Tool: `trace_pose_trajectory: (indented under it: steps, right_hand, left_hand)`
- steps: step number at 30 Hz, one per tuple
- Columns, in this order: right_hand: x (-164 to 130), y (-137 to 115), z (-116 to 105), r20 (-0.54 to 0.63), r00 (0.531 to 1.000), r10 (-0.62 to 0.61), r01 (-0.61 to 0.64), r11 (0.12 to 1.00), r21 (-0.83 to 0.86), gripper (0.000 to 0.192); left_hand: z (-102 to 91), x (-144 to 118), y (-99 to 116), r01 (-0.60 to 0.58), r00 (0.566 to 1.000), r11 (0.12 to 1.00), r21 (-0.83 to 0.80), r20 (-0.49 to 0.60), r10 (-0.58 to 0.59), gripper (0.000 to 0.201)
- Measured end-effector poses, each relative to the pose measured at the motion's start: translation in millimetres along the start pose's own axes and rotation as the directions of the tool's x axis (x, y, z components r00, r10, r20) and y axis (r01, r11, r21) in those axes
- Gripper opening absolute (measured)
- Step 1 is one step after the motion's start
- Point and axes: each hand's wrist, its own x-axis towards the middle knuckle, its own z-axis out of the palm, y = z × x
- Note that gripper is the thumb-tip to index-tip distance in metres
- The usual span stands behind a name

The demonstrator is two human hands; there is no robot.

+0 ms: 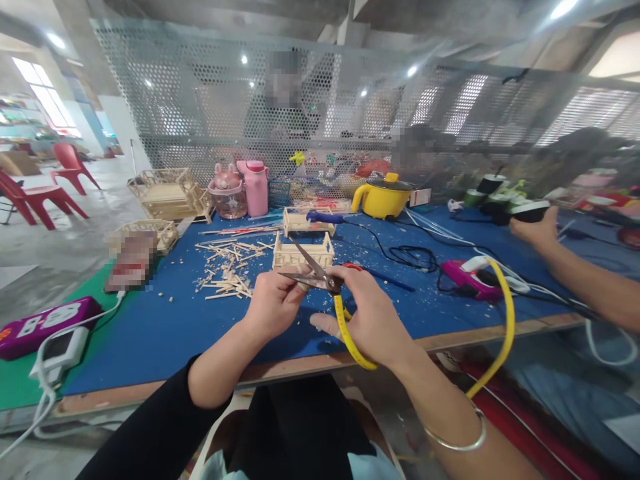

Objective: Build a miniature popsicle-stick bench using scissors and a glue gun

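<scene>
My right hand (373, 317) is closed around a pair of scissors (316, 270). The metal blades stand apart and point left, and a curved yellow strip, seemingly the handle, hangs below the palm. My left hand (274, 301) is pinched close by the lower blade; whatever lies between its fingertips is too small to name. Just beyond the blades stands a small wooden stick frame (300, 255), with a similar frame behind it. A blue-handled tool (325, 218) rests on that rear frame. Thin wooden sticks (230, 267) lie scattered left of the frames.
A phone (131, 260) leans at left, near a purple power strip (50, 325). Pink jug (257, 189) and yellow pot (385, 198) stand along the perforated screen. Black cable (413, 257) and another purple power strip (470, 279) lie right. Another person's hand (537, 230) reaches in.
</scene>
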Motion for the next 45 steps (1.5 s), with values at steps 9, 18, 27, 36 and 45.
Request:
trace_pose_trajectory:
  steps: [9,18,27,36,45]
  right_hand:
    - [2,2,-7,0.039,0.998,-0.041,0.042,0.999,-0.033,0.063]
    - [3,6,-9,0.044,0.995,-0.085,0.086,0.996,-0.031,0.064]
    - [6,19,-11,0.068,0.992,-0.107,0.112,0.990,-0.088,0.062]
    - [10,14,-15,0.152,0.978,0.140,-0.180,0.941,0.287,0.024]
    - [35,-9,-4,0.019,0.946,0.323,-0.256,0.712,0.654,0.029]
  left_hand:
    - [0.2,-1,0,0.049,0.997,0.987,-0.154,0.069,-0.039,0.020]
    - [-5.6,3,9,0.124,0.983,0.965,-0.230,0.157,-0.089,0.022]
    - [-5.0,1,7,0.242,0.960,0.921,-0.306,0.214,-0.182,0.021]
    - [3.0,4,6,0.238,0.965,0.944,-0.229,0.162,-0.204,0.030]
    - [1.6,2,5,0.026,0.994,0.995,0.101,0.099,-0.036,0.020]
